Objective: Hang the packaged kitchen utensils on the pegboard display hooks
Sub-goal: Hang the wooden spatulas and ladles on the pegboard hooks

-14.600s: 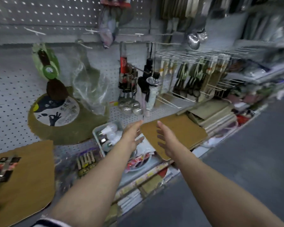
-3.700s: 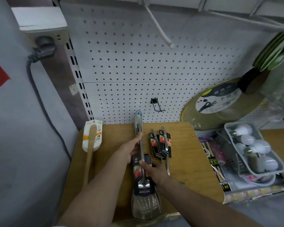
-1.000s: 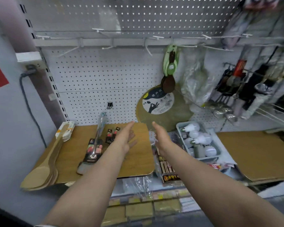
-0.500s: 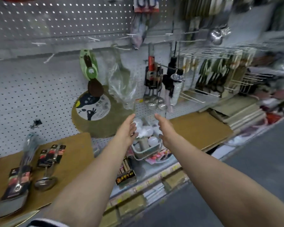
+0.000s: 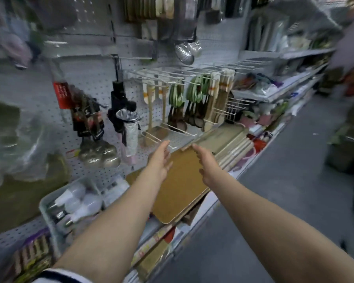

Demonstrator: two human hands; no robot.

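Observation:
My left hand [image 5: 159,160] and my right hand [image 5: 207,163] are both stretched out in front of me with straight fingers, holding nothing, above a brown board [image 5: 179,187] on the shelf. Packaged steel ladles [image 5: 94,137] hang from a hook on the white pegboard [image 5: 94,82] to the left of my hands. Further right, wooden spatulas [image 5: 154,101] and green-carded spoons [image 5: 190,103] hang from white wire hooks [image 5: 168,74]. The view is blurred by motion.
A white tray of light bulbs [image 5: 70,203] stands at the lower left. A stack of wooden boards [image 5: 229,144] lies right of the brown board. Shelves with goods [image 5: 274,92] run back on the right beside a grey aisle floor [image 5: 284,190]. A clear plastic bag [image 5: 14,144] hangs at left.
The view has swung right along the shelf. The steel utensils lying on the left board have left the view. Both hands stay stretched out and hold nothing.

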